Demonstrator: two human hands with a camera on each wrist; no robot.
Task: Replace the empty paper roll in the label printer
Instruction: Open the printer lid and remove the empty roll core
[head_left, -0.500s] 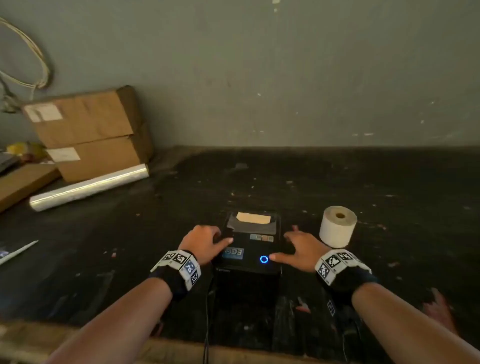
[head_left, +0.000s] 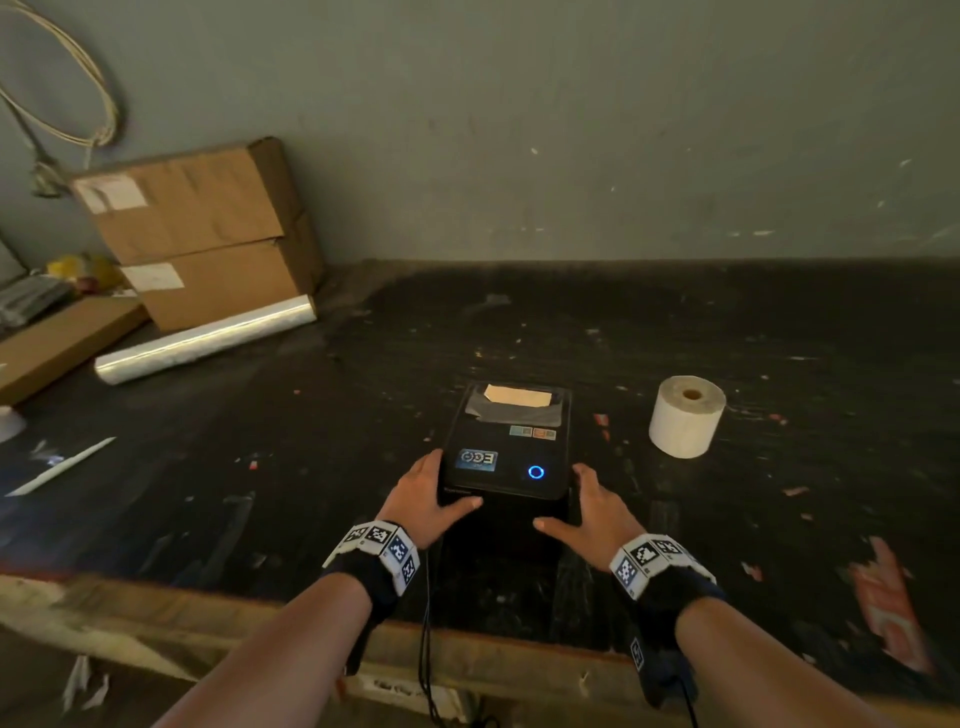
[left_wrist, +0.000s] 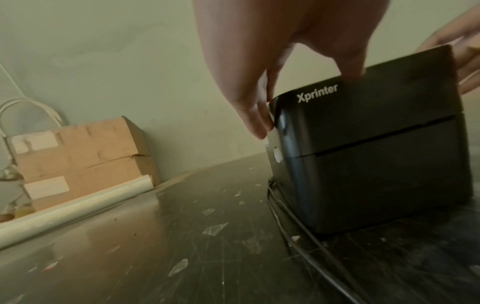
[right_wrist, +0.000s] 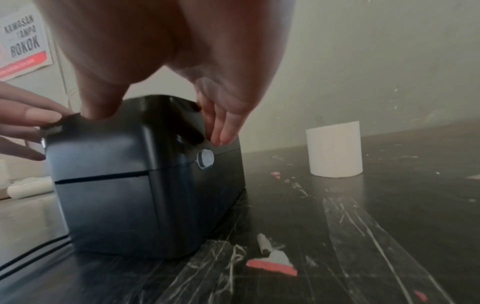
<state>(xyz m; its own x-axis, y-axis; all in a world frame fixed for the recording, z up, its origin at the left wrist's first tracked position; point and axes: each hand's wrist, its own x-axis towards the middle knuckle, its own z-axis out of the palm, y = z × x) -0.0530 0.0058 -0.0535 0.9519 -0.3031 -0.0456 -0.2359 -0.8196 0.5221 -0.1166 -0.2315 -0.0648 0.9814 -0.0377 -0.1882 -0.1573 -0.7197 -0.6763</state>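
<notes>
Slid off the top of the label printer (head_left: 506, 441) and down to its two sides. Left hand (head_left: 423, 501) and right hand (head_left: 589, 512) now clasping the near corners, thumbs in front, fingers down by the round side buttons. Sitting mid table (head_left: 727, 332), lid shut. Hard, smooth, likely slippery. New paper roll (head_left: 685, 415) just right: light, soft, squashable

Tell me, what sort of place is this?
Probably a packing or shipping area: taped cardboard boxes stacked by the wall, a roll of clear wrap, and a label printer on a scuffed worktable.
</notes>
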